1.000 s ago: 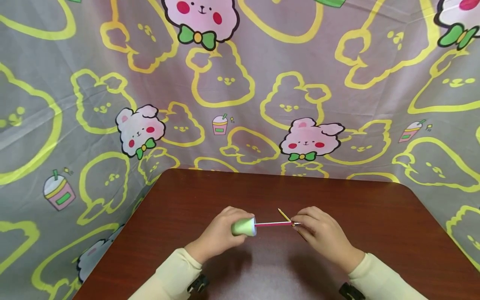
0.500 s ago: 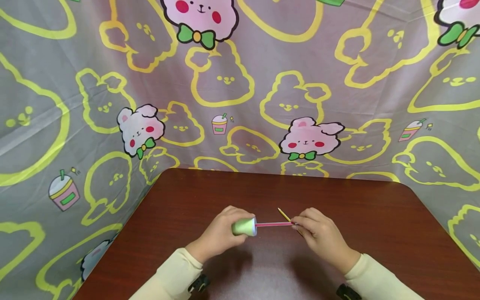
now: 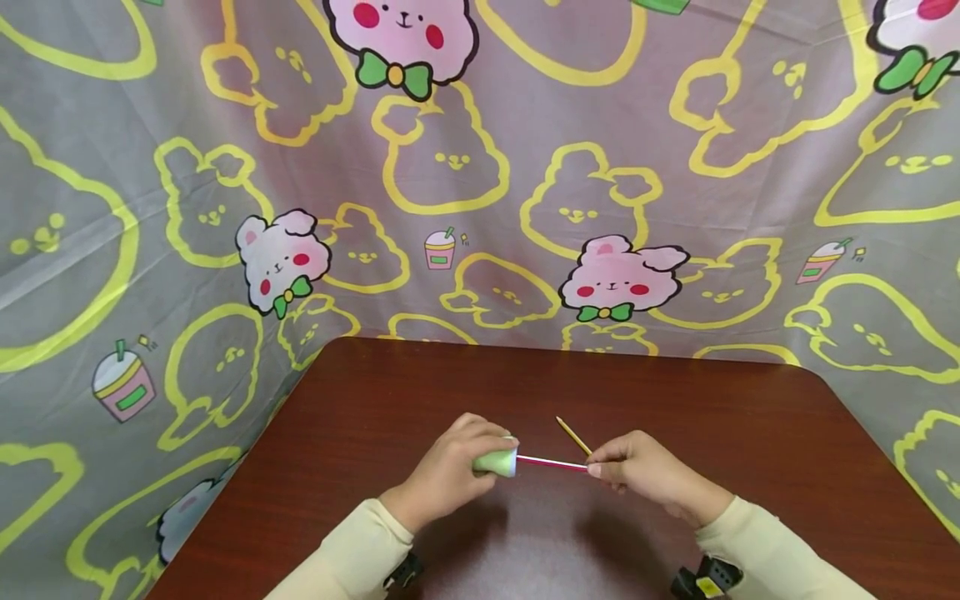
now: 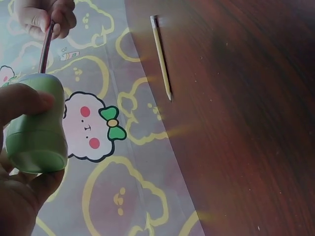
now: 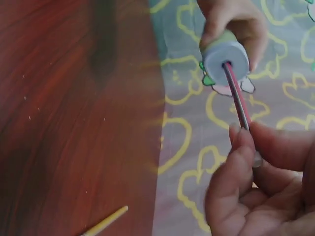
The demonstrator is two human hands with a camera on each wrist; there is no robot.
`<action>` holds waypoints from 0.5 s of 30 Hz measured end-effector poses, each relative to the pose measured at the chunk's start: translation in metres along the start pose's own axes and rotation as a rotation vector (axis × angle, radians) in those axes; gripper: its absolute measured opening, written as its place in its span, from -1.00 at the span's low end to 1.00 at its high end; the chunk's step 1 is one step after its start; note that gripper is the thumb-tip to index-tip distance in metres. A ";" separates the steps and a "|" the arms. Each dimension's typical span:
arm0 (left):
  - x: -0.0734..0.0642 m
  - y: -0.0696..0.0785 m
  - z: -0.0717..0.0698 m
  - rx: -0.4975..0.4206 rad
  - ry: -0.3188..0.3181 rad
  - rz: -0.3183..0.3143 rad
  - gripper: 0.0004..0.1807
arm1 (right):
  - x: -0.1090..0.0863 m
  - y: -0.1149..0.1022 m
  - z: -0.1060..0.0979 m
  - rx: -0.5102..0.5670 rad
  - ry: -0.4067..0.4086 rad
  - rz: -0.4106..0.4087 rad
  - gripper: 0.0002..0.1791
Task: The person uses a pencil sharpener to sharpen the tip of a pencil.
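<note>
My left hand [image 3: 448,468] grips a small light-green pencil sharpener [image 3: 493,463] with a pale end face, lying sideways above the table. One end of a red-and-white striped pencil [image 3: 551,463] is inside the hole of that face, seen closely in the right wrist view. My right hand [image 3: 651,473] pinches the pencil's other end between thumb and fingers. The pencil's inserted end is hidden in the sharpener [image 4: 38,120]. A second, yellow pencil [image 3: 573,435] lies on the table just behind my right fingers, apart from the sharpener.
A dark reddish-brown table [image 3: 420,375] with rounded far corners lies under both hands. Behind it and at its sides hangs a grey cloth [image 3: 495,225] printed with yellow outlines and pink cartoon animals. A dark band sits on each wrist.
My right hand has turned and dropped slightly, so the striped pencil now slopes down to the right. The left hand and sharpener have shifted a little rightward. The yellow pencil stays put.
</note>
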State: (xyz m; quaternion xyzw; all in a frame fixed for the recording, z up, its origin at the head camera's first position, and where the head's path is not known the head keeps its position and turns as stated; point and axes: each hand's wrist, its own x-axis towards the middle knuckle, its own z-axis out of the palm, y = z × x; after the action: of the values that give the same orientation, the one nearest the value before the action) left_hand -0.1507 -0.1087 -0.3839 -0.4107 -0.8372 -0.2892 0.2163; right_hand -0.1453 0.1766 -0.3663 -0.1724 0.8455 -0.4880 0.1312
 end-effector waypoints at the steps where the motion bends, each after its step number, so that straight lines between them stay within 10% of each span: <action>1: 0.000 0.000 0.001 0.002 -0.001 0.001 -0.50 | 0.000 0.000 -0.001 0.022 -0.012 0.029 -0.82; 15: 0.000 -0.002 -0.004 -0.096 -0.043 -0.164 -0.50 | -0.002 0.002 0.003 -0.348 0.285 -0.283 -0.68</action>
State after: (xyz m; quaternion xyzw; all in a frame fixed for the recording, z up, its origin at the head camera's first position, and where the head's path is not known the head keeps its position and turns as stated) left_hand -0.1522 -0.1128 -0.3813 -0.3570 -0.8575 -0.3369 0.1540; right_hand -0.1430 0.1756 -0.3697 -0.2382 0.8942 -0.3682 -0.0903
